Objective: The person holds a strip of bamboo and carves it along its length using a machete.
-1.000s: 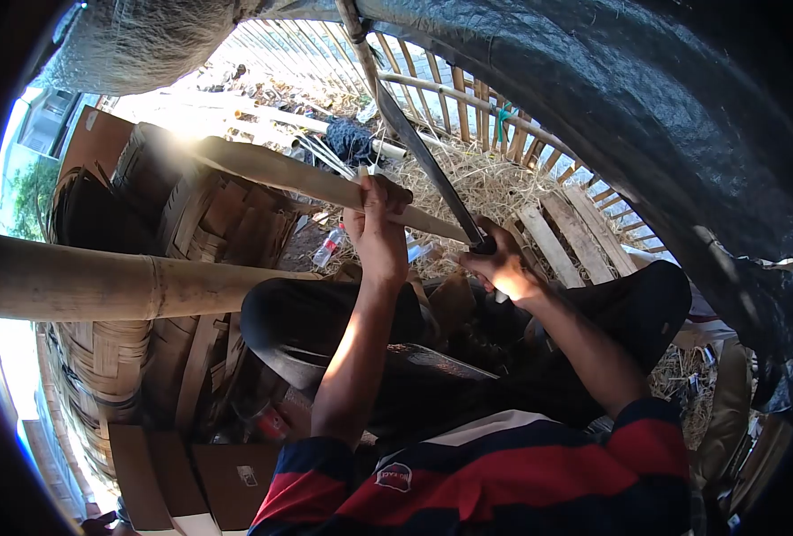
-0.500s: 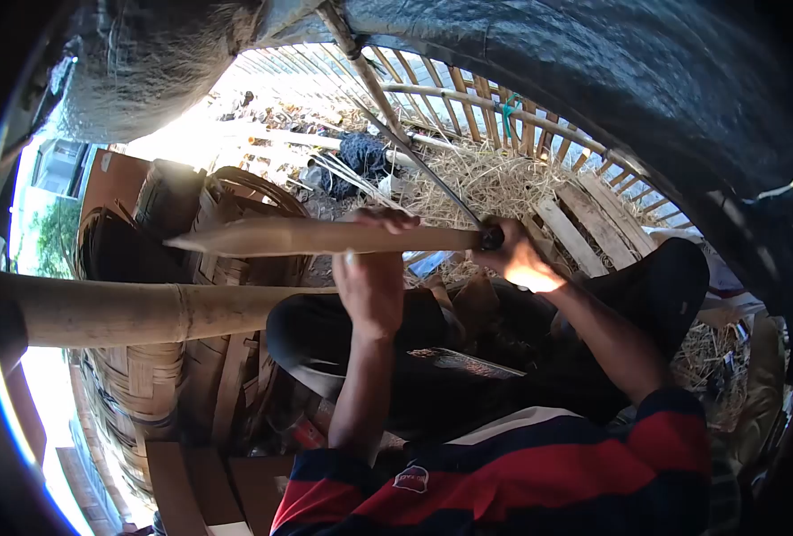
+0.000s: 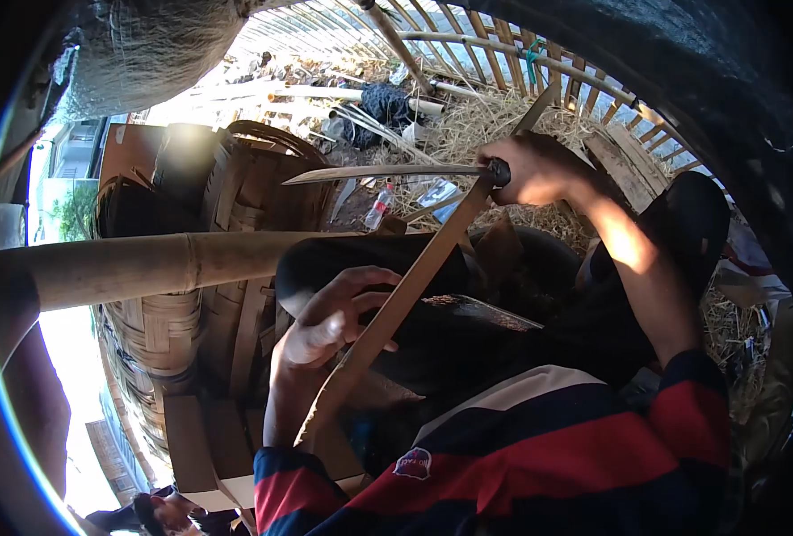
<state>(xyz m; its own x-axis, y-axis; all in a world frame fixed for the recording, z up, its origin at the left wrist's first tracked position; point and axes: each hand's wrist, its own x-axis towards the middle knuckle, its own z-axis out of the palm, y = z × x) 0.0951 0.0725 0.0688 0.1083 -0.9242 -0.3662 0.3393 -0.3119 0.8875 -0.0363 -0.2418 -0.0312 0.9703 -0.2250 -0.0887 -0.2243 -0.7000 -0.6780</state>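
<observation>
A long flat bamboo strip [image 3: 396, 313] slants from my right hand down to my left forearm. My right hand [image 3: 535, 170] is closed around the dark handle of a long blade [image 3: 378, 171], which points left, and around the strip's upper end. Part of the strip shows beyond that hand at the upper right. My left hand [image 3: 338, 317] has its fingers apart and bent beside the strip's lower half; some fingertips pass behind it. Another flat piece [image 3: 477, 311] lies across my dark-trousered lap.
A thick bamboo pole [image 3: 146, 268] runs in from the left over woven baskets [image 3: 159, 344]. Cardboard [image 3: 209, 447] stands below them. Straw, a plastic bottle [image 3: 379, 207] and wooden slats [image 3: 629, 165] lie ahead, before a bamboo fence [image 3: 503, 54]. Part of another person [image 3: 168, 514] shows at lower left.
The strip has swung from nearly level to a steep slant, its left end now near my body. The blade has turned to point left. My left hand has moved down and opened off the strip.
</observation>
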